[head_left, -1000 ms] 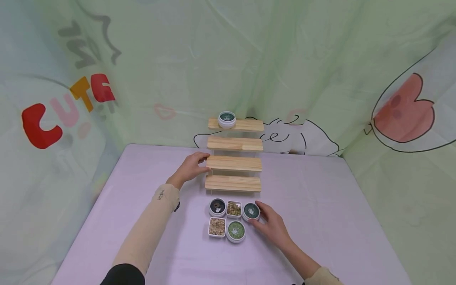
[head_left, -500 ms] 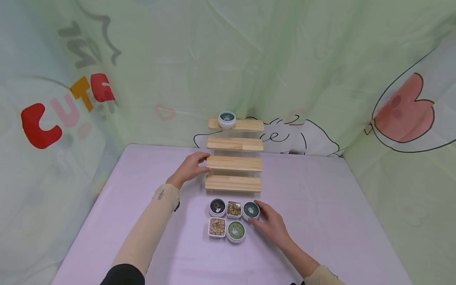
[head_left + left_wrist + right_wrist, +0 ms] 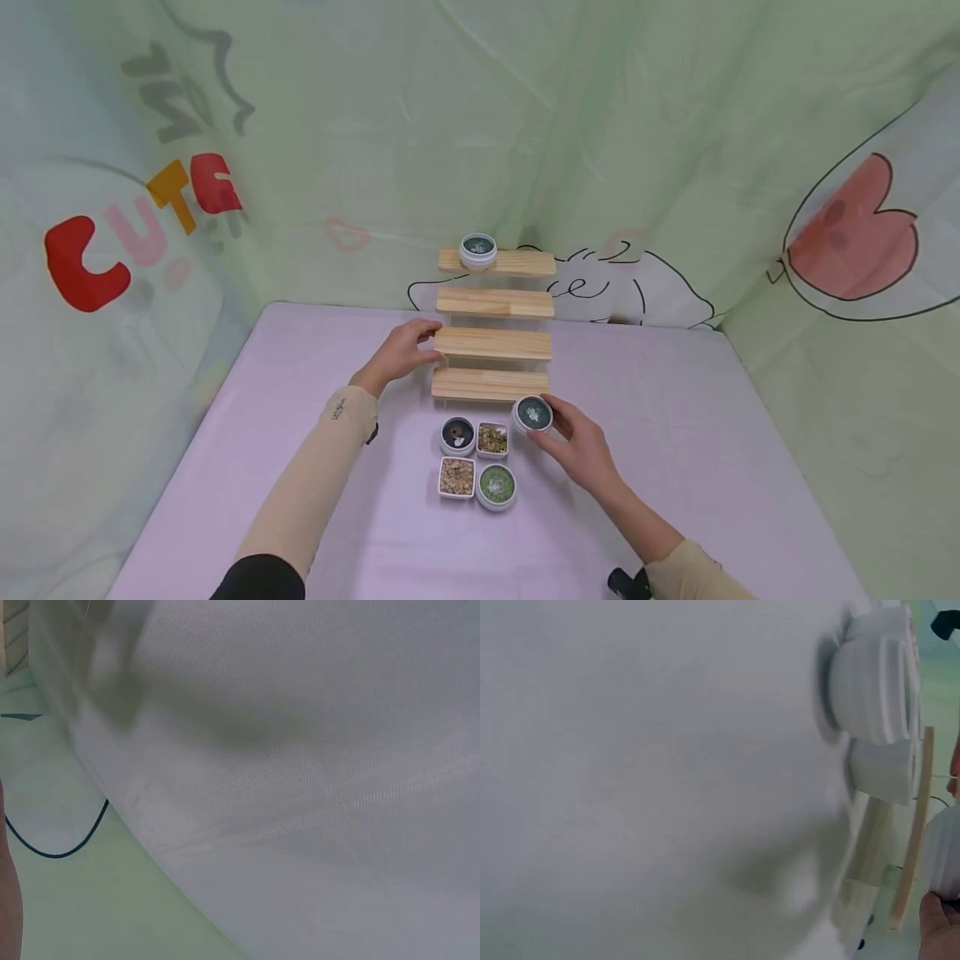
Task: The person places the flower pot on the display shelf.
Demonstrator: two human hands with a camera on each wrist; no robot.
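Observation:
In the head view my right hand [image 3: 583,448] grips a small round white pot [image 3: 533,414] with a dark green, pale-flecked top, thumb and fingers on its sides. The pot is raised off the table by the front right corner of a tiered wooden display shelf [image 3: 492,343]. My left hand [image 3: 400,352] holds that shelf at the left end of its second step from the front. Another dark green-topped pot [image 3: 477,251] stands on the highest step, toward the left. The right wrist view shows the held pot's white side [image 3: 943,851] with my thumb against it.
In front of the shelf stand a dark-filled round pot [image 3: 457,435], a small square dish [image 3: 492,439], a larger square dish [image 3: 457,477] of tan bits and a green-filled round pot [image 3: 497,486]. A printed cloth backdrop [image 3: 360,167] rises behind the lilac table [image 3: 675,467].
My right hand has lifted the dark green-topped pot from beside the small square dish and moved it away from me, toward the shelf. The left hand has stayed in place.

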